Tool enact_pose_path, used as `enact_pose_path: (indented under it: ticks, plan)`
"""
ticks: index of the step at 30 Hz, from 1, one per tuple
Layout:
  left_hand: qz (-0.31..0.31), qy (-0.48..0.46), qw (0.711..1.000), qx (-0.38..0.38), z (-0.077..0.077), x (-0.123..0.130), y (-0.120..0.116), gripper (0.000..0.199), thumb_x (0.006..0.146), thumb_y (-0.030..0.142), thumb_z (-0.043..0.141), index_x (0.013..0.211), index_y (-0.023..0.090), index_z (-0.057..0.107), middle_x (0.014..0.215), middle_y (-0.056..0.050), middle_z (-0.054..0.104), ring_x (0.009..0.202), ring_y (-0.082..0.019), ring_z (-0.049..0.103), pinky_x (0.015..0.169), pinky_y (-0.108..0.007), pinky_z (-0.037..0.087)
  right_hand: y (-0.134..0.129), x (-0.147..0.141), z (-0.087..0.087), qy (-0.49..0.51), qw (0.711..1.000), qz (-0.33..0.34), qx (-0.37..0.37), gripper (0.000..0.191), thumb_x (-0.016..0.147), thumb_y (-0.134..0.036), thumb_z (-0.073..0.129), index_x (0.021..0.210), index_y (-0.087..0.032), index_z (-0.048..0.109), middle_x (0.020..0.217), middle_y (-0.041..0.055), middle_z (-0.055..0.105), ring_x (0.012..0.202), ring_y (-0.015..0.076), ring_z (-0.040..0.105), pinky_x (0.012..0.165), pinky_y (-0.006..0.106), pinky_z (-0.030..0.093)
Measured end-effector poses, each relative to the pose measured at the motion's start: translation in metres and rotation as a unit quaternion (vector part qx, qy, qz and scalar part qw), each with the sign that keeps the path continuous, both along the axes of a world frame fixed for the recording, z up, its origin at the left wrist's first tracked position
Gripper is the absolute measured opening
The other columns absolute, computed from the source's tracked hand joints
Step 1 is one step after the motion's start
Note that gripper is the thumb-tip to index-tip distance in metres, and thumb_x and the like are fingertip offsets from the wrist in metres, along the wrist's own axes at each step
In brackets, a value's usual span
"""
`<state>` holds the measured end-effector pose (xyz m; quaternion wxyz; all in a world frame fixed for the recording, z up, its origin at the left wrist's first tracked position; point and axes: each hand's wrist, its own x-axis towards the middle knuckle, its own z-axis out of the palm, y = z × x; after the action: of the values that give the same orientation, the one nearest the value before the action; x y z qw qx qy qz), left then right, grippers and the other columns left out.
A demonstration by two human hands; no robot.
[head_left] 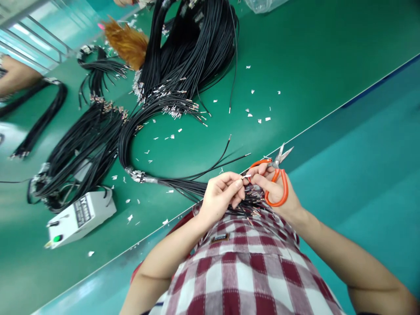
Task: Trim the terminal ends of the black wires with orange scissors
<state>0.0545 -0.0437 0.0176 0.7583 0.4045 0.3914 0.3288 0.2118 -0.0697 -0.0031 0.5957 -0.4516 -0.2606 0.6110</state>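
Observation:
My left hand (pixel 223 194) pinches the end of a black cable close to its tip. That cable belongs to a bundle (pixel 183 184) wrapped together near the middle, with its loose ends fanned over my lap at the table edge. My right hand (pixel 277 188) carries orange-handled scissors (pixel 277 164) hooked on its fingers, the blades apart and pointing away from me. The right thumb and fingertips meet at a small white piece (pixel 246 176) on the cable tip, right beside the left fingertips. Two cable ends (pixel 226 153) stick out apart from the bundle.
Large heaps of black cables (pixel 203 52) lie on the green table (pixel 315 52), with another coil (pixel 82 144) at left. A white box with a green button (pixel 82 216) stands near them. White scraps are scattered about. A brown feather duster (pixel 126 41) and another person's arm (pixel 21 76) are farther off.

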Motion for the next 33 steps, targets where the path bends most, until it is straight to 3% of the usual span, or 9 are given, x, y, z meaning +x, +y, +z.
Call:
enact_pose_path:
  ticks: [10,18,23,27,29,33]
  plan:
    - [0.019,0.019,1.000,0.009,0.005,0.004,-0.003,0.029,0.084,0.040,0.071,0.087,0.012,0.063,0.058,0.002,0.059,0.039,-0.003,0.040,0.038,-0.017,0.027,0.000,-0.003,0.008,-0.071,0.997,-0.010,0.028,0.031,0.076,-0.028,0.080,0.075,-0.024,0.050,0.081,-0.0022,0.070,0.074,0.0150,0.068,0.078,0.033,0.055]
    - [-0.055,-0.048,0.991,-0.114,0.010,-0.003,0.012,0.033,0.075,0.039,0.078,0.080,0.009,0.065,0.050,0.004,0.049,0.036,-0.001,0.028,0.037,-0.017,0.010,0.004,-0.001,0.011,-0.200,0.973,-0.018,0.113,0.029,0.080,-0.031,0.077,0.072,-0.024,0.050,0.082,0.0015,0.070,0.080,0.0189,0.067,0.081,0.038,0.053]
    - [-0.027,-0.051,0.995,-0.086,0.015,-0.004,0.012,0.030,0.080,0.037,0.075,0.082,0.009,0.065,0.051,0.003,0.051,0.038,-0.001,0.031,0.038,-0.017,0.013,0.001,0.021,0.016,-0.219,0.973,0.043,0.061,0.028,0.077,-0.041,0.079,0.075,-0.023,0.058,0.080,0.0011,0.067,0.073,0.0164,0.062,0.069,0.030,0.052]
    - [-0.012,-0.043,0.997,-0.057,0.014,-0.004,0.009,0.027,0.084,0.036,0.071,0.085,0.010,0.066,0.053,0.003,0.053,0.038,-0.001,0.032,0.038,-0.016,0.015,-0.010,0.041,0.018,-0.290,0.942,0.166,-0.023,0.029,0.072,-0.041,0.083,0.071,-0.021,0.063,0.061,-0.0036,0.056,0.054,0.0110,0.048,0.051,0.025,0.041]
    - [-0.013,-0.036,0.999,-0.037,0.012,-0.004,0.007,0.025,0.087,0.036,0.069,0.087,0.011,0.066,0.054,0.004,0.053,0.038,-0.001,0.033,0.038,-0.016,0.018,-0.012,0.039,0.020,-0.266,0.952,0.143,-0.042,0.031,0.069,-0.041,0.085,0.070,-0.021,0.061,0.066,-0.0019,0.061,0.056,0.0121,0.051,0.053,0.026,0.044]
    - [-0.015,-0.009,1.000,0.000,0.006,-0.002,0.004,0.025,0.089,0.037,0.067,0.088,0.012,0.065,0.056,0.003,0.056,0.039,-0.002,0.038,0.038,-0.016,0.024,-0.004,0.017,0.026,-0.148,0.988,0.043,-0.016,0.033,0.070,-0.034,0.085,0.070,-0.022,0.054,0.089,0.0036,0.072,0.080,0.0191,0.066,0.076,0.034,0.054]
